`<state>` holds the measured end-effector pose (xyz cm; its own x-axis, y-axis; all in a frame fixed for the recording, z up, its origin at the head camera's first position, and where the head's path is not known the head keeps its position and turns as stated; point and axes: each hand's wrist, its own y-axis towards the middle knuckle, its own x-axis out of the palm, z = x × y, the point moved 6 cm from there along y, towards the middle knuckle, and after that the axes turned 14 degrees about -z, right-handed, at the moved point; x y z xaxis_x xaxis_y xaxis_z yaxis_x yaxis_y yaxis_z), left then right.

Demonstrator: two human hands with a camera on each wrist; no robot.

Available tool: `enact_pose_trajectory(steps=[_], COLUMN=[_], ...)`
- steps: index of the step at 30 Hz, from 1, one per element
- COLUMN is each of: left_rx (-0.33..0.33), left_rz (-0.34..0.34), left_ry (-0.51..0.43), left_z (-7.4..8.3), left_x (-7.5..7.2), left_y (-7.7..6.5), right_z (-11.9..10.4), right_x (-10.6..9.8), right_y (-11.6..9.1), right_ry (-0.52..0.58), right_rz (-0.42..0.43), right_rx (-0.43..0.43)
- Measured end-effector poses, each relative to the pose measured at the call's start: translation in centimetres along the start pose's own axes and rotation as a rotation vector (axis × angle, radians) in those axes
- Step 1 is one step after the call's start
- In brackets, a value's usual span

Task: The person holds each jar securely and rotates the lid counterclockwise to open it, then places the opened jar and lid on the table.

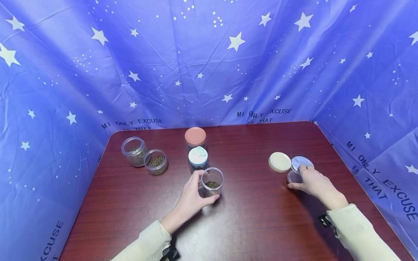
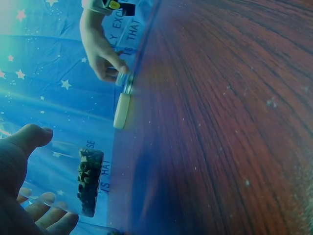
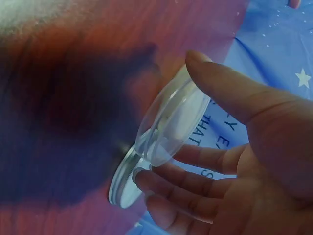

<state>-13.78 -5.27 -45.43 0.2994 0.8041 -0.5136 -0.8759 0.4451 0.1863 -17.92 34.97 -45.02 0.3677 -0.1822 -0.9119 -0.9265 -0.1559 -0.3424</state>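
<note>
Gripping a clear jar (image 1: 212,178) of brown pellets (image 1: 212,185) in the left hand (image 1: 191,194); pinching a clear lid (image 1: 294,177) in the right hand (image 1: 315,183).
Holding the jar off the dark red table (image 1: 248,217), near a white-topped jar (image 1: 198,158), left thumb and fingers around its side. Holding the clear lid between right thumb and fingers, just beside a lavender lid (image 1: 299,161) and near a cream lid (image 1: 279,162). Behind the white-topped jar, an orange-topped jar (image 1: 195,136); toward the left edge, a rear open jar (image 1: 134,154) beside a front open jar (image 1: 156,165), both part-filled with pellets.
</note>
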Motion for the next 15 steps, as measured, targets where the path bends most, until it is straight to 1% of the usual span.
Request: enact_pose_trajectory(steps=[6, 9, 15], left_rx=[-0.010, -0.002, 0.010], left_rz=[0.002, 0.007, 0.012], left_ry=[0.010, 0.020, 0.032], left_z=[0.1, 0.2, 0.2], left_x=[-0.1, -0.1, 0.0], left_y=[-0.1, -0.2, -0.3], right_z=[-0.1, -0.1, -0.1], right_x=[0.9, 1.3, 1.5], right_y=[0.1, 0.2, 0.4], right_ry=[0.048, 0.066, 0.057], right_rz=[0.015, 0.018, 0.022], right_rx=[-0.029, -0.043, -0.043])
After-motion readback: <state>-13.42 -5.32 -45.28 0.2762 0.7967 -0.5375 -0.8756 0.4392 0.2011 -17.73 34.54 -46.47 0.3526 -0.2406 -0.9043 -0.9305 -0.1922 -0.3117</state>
